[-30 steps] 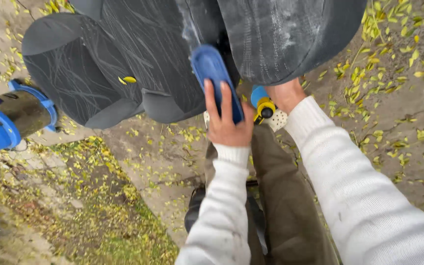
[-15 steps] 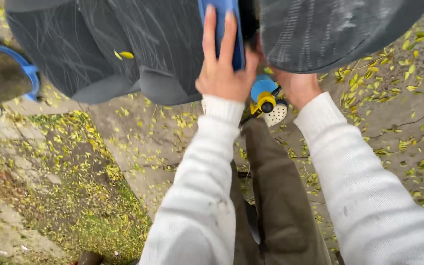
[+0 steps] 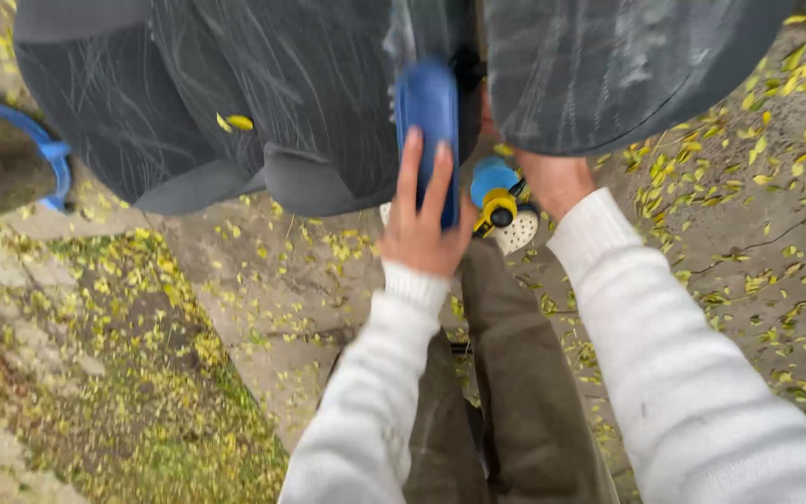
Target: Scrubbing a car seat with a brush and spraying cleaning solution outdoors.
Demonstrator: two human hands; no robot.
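Observation:
My left hand (image 3: pixel 419 229) reaches forward, its fingers flat on a blue sanding block (image 3: pixel 427 107) that it presses against a dark grey, scuffed body panel (image 3: pixel 282 93). My right hand (image 3: pixel 552 182) goes under the edge of a second dark panel (image 3: pixel 627 65); its fingers are hidden there. Just left of that hand, a blue and yellow power tool (image 3: pixel 496 194) with a white perforated pad lies on the ground. Both arms are in white knit sleeves, and my olive trouser legs show below.
A blue stand holding a brownish cylinder (image 3: pixel 6 168) sits at the left edge. The paved ground (image 3: pixel 748 233) is strewn with small yellow leaves, and a mossy strip (image 3: pixel 95 373) runs along the lower left.
My left hand and the blue block have slid up the panel, away from me. The view has shifted, so the blue stand sits further left. The right hand stays under the panel.

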